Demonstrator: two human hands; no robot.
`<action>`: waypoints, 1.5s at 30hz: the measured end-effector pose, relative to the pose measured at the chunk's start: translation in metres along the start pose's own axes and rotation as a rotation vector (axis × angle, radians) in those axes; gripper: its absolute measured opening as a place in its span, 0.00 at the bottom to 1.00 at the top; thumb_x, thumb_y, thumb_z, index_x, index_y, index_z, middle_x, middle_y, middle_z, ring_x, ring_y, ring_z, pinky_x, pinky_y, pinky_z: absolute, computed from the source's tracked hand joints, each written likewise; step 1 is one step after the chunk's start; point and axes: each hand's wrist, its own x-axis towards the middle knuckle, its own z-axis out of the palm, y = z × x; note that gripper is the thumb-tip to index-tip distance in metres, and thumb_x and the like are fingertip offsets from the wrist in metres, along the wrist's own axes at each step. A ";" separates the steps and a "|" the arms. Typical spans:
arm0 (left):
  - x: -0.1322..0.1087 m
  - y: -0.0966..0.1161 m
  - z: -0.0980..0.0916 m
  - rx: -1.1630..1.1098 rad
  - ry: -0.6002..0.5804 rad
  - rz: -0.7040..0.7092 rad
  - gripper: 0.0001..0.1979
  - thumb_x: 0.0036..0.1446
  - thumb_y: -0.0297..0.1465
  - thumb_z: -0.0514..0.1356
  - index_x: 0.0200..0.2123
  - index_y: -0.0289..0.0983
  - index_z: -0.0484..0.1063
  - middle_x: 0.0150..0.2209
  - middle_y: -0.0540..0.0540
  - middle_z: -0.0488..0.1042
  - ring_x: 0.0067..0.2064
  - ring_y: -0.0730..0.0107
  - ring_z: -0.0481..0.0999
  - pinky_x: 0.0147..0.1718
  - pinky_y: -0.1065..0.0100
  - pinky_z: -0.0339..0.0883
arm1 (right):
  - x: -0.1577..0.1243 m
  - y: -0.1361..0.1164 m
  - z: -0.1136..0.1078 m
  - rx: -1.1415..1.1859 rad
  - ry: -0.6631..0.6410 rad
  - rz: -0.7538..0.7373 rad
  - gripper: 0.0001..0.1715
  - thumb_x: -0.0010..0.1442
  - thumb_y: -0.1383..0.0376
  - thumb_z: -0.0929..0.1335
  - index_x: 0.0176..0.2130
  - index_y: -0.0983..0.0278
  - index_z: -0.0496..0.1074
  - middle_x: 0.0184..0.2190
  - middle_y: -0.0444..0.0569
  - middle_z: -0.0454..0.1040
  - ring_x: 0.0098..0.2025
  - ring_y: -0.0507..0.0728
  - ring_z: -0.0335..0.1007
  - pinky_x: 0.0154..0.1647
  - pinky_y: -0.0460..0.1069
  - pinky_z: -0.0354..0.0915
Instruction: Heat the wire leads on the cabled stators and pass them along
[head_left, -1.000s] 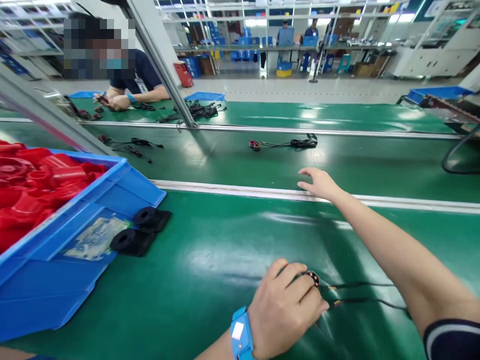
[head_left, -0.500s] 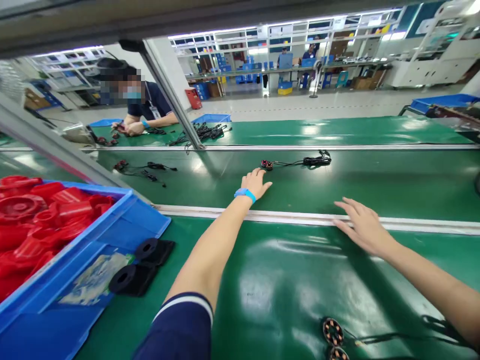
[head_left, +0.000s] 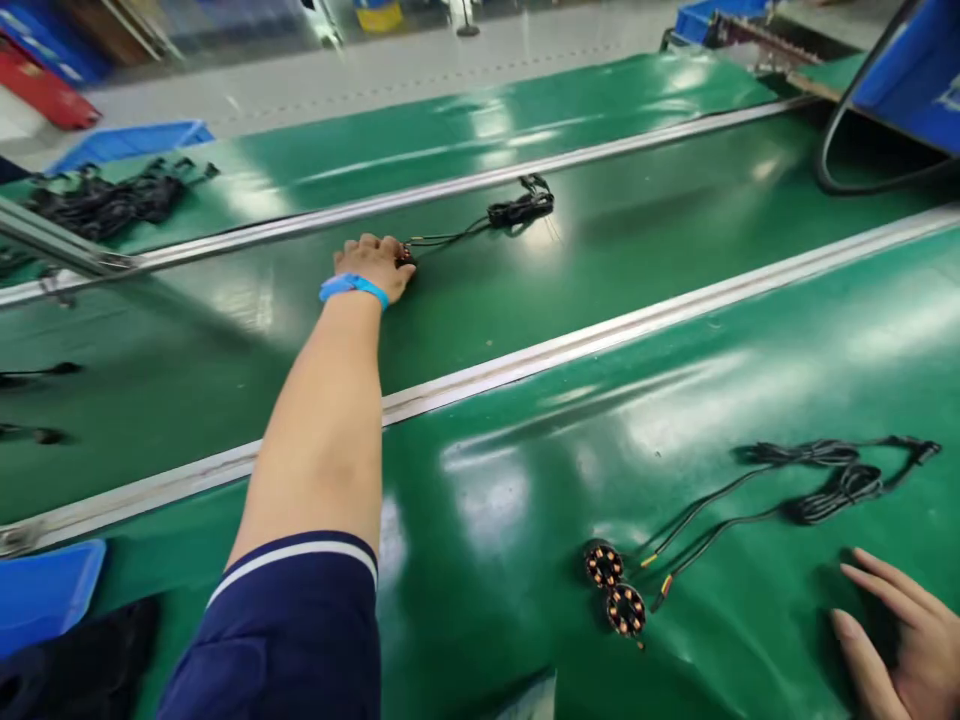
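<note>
My left hand (head_left: 373, 263), with a blue wristband, reaches out over the middle green strip. Its fingers curl round a motor stator (head_left: 406, 255), which they mostly cover. Two thin leads run from it to a bundled black cable (head_left: 523, 206). At the lower right, my right hand (head_left: 904, 635) is open and holds nothing, its fingers spread. To its left, on the near green surface, lie two round stators with copper windings, one stator (head_left: 603, 564) touching the other stator (head_left: 625, 609). Their leads run to bundled black cables (head_left: 832, 480).
White rails, the nearer rail (head_left: 495, 370) among them, separate the green strips. Black cables (head_left: 112, 200) are heaped at far left near a blue tray (head_left: 131, 142). A blue bin's corner (head_left: 52, 590) and a black part (head_left: 82, 650) sit at lower left. A blue container (head_left: 919, 75) stands upper right.
My left hand has moved forward onto the stator and closed round it. My right hand has drawn back to the lower right, still open. The view has turned right and down.
</note>
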 end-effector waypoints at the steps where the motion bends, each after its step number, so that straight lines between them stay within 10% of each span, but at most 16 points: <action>1: 0.003 0.001 0.000 0.002 -0.007 0.011 0.24 0.70 0.43 0.49 0.59 0.32 0.65 0.63 0.40 0.60 0.62 0.50 0.57 0.61 0.46 0.53 | -0.003 -0.004 0.001 0.022 -0.004 0.002 0.41 0.53 0.50 0.63 0.64 0.29 0.50 0.48 0.58 0.70 0.46 0.78 0.70 0.46 0.74 0.67; 10: 0.013 0.023 0.002 -0.009 -0.075 0.015 0.40 0.68 0.56 0.41 0.60 0.26 0.63 0.61 0.38 0.61 0.59 0.53 0.64 0.58 0.49 0.59 | 0.006 -0.011 -0.006 0.071 0.026 -0.051 0.40 0.55 0.58 0.64 0.62 0.27 0.52 0.43 0.53 0.71 0.43 0.73 0.72 0.41 0.70 0.68; 14: -0.012 0.047 -0.009 0.044 -0.139 0.095 0.29 0.69 0.49 0.49 0.55 0.28 0.69 0.54 0.39 0.70 0.52 0.56 0.67 0.55 0.51 0.63 | 0.004 -0.013 -0.005 0.067 0.041 -0.073 0.41 0.57 0.60 0.64 0.63 0.29 0.51 0.44 0.53 0.71 0.45 0.72 0.72 0.44 0.69 0.68; 21: -0.140 0.091 -0.030 0.090 -0.197 0.267 0.12 0.64 0.39 0.58 0.47 0.44 0.75 0.46 0.44 0.74 0.48 0.55 0.74 0.49 0.61 0.67 | 0.015 -0.014 -0.012 -0.042 -0.025 -0.101 0.37 0.61 0.55 0.64 0.65 0.32 0.50 0.47 0.52 0.73 0.47 0.72 0.71 0.48 0.69 0.64; 26: -0.244 0.090 -0.037 0.015 -0.143 0.361 0.10 0.67 0.35 0.57 0.45 0.39 0.75 0.45 0.42 0.73 0.46 0.57 0.74 0.49 0.60 0.68 | 0.082 -0.026 -0.027 -0.079 0.109 -0.305 0.29 0.62 0.57 0.68 0.60 0.42 0.59 0.49 0.52 0.74 0.51 0.68 0.71 0.51 0.64 0.62; 30: -0.302 0.085 -0.037 0.056 -0.170 0.300 0.09 0.64 0.35 0.61 0.47 0.43 0.75 0.49 0.42 0.72 0.43 0.57 0.76 0.43 0.59 0.70 | 0.172 -0.065 -0.018 -0.141 0.135 -0.647 0.18 0.64 0.57 0.66 0.53 0.59 0.67 0.52 0.57 0.73 0.52 0.70 0.69 0.54 0.63 0.57; 36: -0.343 0.086 -0.034 0.061 -0.164 0.149 0.20 0.57 0.41 0.68 0.51 0.47 0.73 0.53 0.40 0.72 0.46 0.51 0.77 0.43 0.56 0.70 | 0.299 -0.182 0.052 -0.277 0.023 -0.976 0.30 0.62 0.65 0.63 0.63 0.67 0.62 0.62 0.61 0.63 0.61 0.69 0.58 0.59 0.62 0.53; 41: -0.352 0.085 -0.033 0.055 -0.167 0.095 0.22 0.56 0.43 0.68 0.53 0.47 0.72 0.56 0.40 0.71 0.47 0.51 0.77 0.44 0.55 0.69 | 0.343 -0.267 0.104 -0.388 -0.197 -0.998 0.36 0.59 0.74 0.60 0.65 0.60 0.62 0.68 0.58 0.54 0.68 0.69 0.48 0.60 0.64 0.54; 45: -0.360 0.076 -0.030 0.055 -0.138 0.080 0.21 0.55 0.44 0.69 0.51 0.46 0.73 0.55 0.41 0.71 0.46 0.52 0.76 0.44 0.56 0.67 | 0.348 -0.265 0.102 -0.445 -0.279 -1.065 0.19 0.55 0.67 0.66 0.47 0.65 0.74 0.56 0.60 0.70 0.63 0.68 0.58 0.58 0.59 0.57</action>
